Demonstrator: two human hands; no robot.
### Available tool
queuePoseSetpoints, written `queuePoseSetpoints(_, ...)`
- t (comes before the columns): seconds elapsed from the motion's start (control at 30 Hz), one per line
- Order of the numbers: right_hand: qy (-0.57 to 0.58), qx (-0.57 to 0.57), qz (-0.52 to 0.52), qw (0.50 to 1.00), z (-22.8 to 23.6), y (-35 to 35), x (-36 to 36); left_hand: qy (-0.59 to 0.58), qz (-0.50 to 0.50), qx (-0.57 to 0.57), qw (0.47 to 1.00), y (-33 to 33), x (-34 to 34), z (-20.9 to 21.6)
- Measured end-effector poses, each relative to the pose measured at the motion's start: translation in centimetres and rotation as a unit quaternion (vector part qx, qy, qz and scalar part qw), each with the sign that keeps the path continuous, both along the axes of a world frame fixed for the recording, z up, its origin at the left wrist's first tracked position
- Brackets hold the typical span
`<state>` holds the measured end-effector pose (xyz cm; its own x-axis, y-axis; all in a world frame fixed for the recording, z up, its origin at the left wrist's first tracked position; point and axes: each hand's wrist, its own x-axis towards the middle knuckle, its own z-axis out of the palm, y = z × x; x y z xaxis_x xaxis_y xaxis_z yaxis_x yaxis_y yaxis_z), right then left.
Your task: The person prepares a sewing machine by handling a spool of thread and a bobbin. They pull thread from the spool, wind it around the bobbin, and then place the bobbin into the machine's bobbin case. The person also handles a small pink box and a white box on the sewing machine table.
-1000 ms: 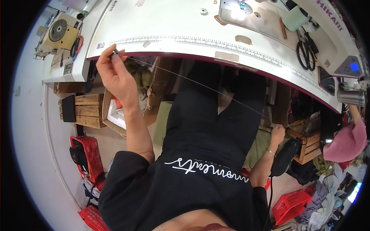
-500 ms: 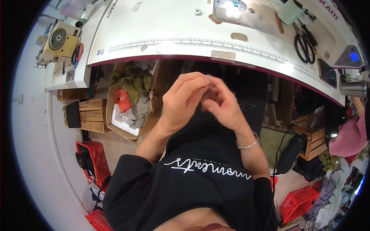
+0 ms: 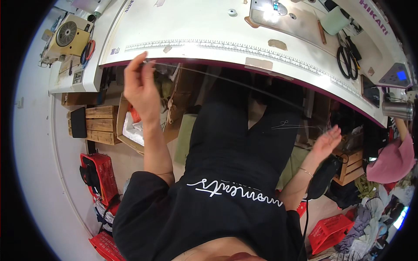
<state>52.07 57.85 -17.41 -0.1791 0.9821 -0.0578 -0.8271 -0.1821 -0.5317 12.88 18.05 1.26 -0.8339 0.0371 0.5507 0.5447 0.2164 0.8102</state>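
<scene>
My left hand (image 3: 141, 85) is raised at the front edge of the sewing machine table, thumb and fingers pinched together. A thin pale thread (image 3: 244, 85) runs taut from these fingertips across above my lap toward the right. Whether a small object is also in the left fingertips is too fine to make out. My right hand (image 3: 326, 143) is low on the right, its fingers drawn together on the thread and slightly blurred. Beside it a loose looped end of white thread (image 3: 285, 125) shows against my black trousers (image 3: 222, 117).
On the white table (image 3: 187, 26) lie a small white bobbin (image 3: 232, 12), black scissors (image 3: 346, 61), a wooden-handled tool (image 3: 321, 32) and a pale green thread cone (image 3: 334, 21). Below are a cardboard box (image 3: 122, 115) of fabric, wooden crates (image 3: 102, 124) and red baskets (image 3: 104, 176).
My hands were close together in front of my chest. They have moved wide apart, the left up and leftward, the right down and rightward, with thread stretched between them.
</scene>
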Motion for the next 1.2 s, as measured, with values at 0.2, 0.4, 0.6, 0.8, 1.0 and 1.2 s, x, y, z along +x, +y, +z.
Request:
queuePoseSetpoints(0.2, -0.42, 0.043, -0.064, 0.904, 0.9, -3.4, -3.1, 0.023, -0.011, -0.02, 0.999, 0.2, 1.5, -0.5)
queuePoseSetpoints(0.4, -0.306, 0.282, 0.303, 0.857, 12.6, -14.9, -17.2, 0.102, -0.213, -0.118, 0.964, 5.2, 7.6, -0.2)
queuePoseSetpoints(0.6, -0.269, 0.295, 0.546, 0.736, 17.5, -20.2, -20.7, 0.105, -0.262, -0.106, 0.954, 6.3, 9.0, -0.4)
queuePoseSetpoints(0.8, -0.241, 0.286, 0.492, 0.786, 13.6, -18.3, -16.7, 0.091, -0.186, -0.125, 0.97, 5.1, 6.4, -0.8)
queuePoseSetpoints(1.0, 0.1, -0.119, 0.099, 0.983, 6.9, -4.5, -6.7, 0.003, -0.01, -0.038, 0.999, 0.6, 1.4, -1.4)
queuePoseSetpoints(1.2, -0.282, -0.076, -0.158, 0.943, 1.6, -0.8, -0.7, 0.023, 0.038, -0.012, 0.999, -1.5, 0.1, -0.1)
